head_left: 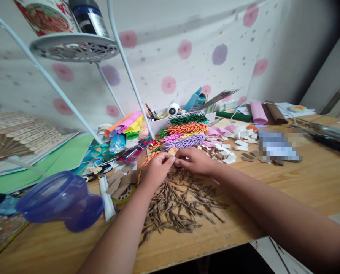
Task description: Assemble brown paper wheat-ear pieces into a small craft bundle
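Over the middle of the table, my left hand (159,167) and my right hand (195,161) meet with fingertips pinched together. Whatever is between the fingers is too small and blurred to name. Beneath and in front of my hands spreads a heap of twisted brown paper pieces (178,207). Just beyond the fingers lie braided, spiky paper strands: a purple one (185,140), an orange one (187,128) and a green one (187,119). To the left of my left hand are flat brown paper strips (120,184) and a tape roll (126,194).
A purple plastic container (60,199) stands at the left, near a white wire rack (75,47). Rolled coloured crepe paper (127,125) lies behind. Paper scraps (229,146) litter the right side. Metal tools (326,137) lie at the far right.
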Tool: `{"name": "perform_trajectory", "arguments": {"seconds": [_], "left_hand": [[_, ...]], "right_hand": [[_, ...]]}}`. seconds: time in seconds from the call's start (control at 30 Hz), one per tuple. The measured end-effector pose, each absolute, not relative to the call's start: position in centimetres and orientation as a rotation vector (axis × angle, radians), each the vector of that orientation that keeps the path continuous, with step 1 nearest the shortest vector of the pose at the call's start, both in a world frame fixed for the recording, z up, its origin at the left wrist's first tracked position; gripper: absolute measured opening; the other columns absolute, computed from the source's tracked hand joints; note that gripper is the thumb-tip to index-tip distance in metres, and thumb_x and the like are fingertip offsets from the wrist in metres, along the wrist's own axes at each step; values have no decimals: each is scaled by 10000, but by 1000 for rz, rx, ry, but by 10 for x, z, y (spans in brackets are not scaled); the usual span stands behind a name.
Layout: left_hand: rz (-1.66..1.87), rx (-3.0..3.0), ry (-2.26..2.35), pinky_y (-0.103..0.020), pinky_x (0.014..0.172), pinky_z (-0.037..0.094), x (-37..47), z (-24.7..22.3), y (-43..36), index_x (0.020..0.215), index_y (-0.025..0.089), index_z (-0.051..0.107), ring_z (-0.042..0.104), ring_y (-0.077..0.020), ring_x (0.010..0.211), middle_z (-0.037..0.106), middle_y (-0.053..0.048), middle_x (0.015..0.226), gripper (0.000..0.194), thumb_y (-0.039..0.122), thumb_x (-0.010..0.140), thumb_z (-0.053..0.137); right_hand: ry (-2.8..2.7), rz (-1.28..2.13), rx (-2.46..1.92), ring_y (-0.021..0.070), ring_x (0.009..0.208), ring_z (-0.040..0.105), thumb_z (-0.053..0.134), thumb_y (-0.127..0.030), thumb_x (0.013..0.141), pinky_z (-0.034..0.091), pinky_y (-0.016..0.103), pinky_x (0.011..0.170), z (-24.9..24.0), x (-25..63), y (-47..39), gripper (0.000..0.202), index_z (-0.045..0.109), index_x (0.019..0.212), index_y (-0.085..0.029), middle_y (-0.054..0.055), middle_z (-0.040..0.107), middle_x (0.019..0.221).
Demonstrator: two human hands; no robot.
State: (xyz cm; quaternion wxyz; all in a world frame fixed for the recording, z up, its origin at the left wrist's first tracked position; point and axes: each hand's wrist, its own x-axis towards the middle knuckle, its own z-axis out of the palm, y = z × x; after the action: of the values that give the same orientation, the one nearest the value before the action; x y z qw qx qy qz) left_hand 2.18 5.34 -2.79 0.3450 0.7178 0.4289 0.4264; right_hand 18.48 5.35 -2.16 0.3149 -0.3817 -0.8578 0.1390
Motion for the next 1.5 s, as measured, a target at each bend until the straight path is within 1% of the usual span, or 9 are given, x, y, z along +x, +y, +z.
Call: {"name": "perform_trajectory", "arguments": {"seconds": [0.13,0.33,0.5,0.63,1.07,1.17,1.27,1.37,1.5], "left_hand": [[1222,1767,1132,-217,534,410,18,-32,59,734,156,560,520,-109,566,556,9,617,183,327,712,501],[1372,1680,1182,-219,565,415,15,-35,66,757,160,547,515,-100,567,541,15,608,176,325,708,512],[1476,1644,1225,-215,548,405,13,-35,67,765,158,549,503,-100,550,541,9,607,201,346,706,512],[1519,1631,1229,-217,564,409,12,-35,67,765,158,552,512,-102,565,553,3,633,206,351,700,521],[1526,1609,1213,-211,544,401,13,-35,67,777,162,554,508,-94,533,546,19,600,216,357,688,531],[1521,1615,1201,-213,557,405,14,-34,66,768,159,549,506,-92,537,536,20,596,207,352,694,526],[1522,1623,1183,-213,560,406,15,-33,65,759,157,544,504,-91,538,530,20,596,204,350,697,523],[1519,1629,1182,-212,554,406,15,-34,65,757,163,542,505,-91,535,527,25,589,198,352,699,523],[1515,1647,1215,-210,559,404,14,-35,65,755,170,544,508,-90,539,531,29,588,197,359,704,518]], "right_hand": [[-1833,996,-887,141,793,524,423,-344,755,372,204,540,-21,186,56,284,536,941,-161,59,582,907],[-1222,1756,-566,192,913,525,210,-505,791,236,133,307,-15,190,59,499,432,1120,-202,90,469,1169],[-1090,1869,-480,202,940,514,169,-553,790,345,154,346,-17,192,59,567,462,1096,-176,110,470,1172],[-1071,1883,-468,198,981,486,160,-592,774,477,300,588,-19,192,59,604,486,1078,-185,95,461,1193],[-1025,1857,-489,179,1014,485,142,-636,747,358,358,874,-23,191,64,690,513,1047,-137,119,487,1167],[-1009,1862,-474,180,986,507,217,-581,769,419,343,800,-22,191,63,593,512,1034,-139,115,509,1140],[-1040,1808,-512,170,933,543,369,-338,779,474,248,582,-22,190,63,322,520,1007,-168,86,506,1150],[-1090,1688,-609,147,839,587,411,-52,647,282,105,312,-21,190,62,375,523,975,-196,54,487,1176],[-1106,1682,-611,150,835,592,370,17,575,159,84,271,-20,190,62,528,489,1034,-215,55,451,1213]]}}
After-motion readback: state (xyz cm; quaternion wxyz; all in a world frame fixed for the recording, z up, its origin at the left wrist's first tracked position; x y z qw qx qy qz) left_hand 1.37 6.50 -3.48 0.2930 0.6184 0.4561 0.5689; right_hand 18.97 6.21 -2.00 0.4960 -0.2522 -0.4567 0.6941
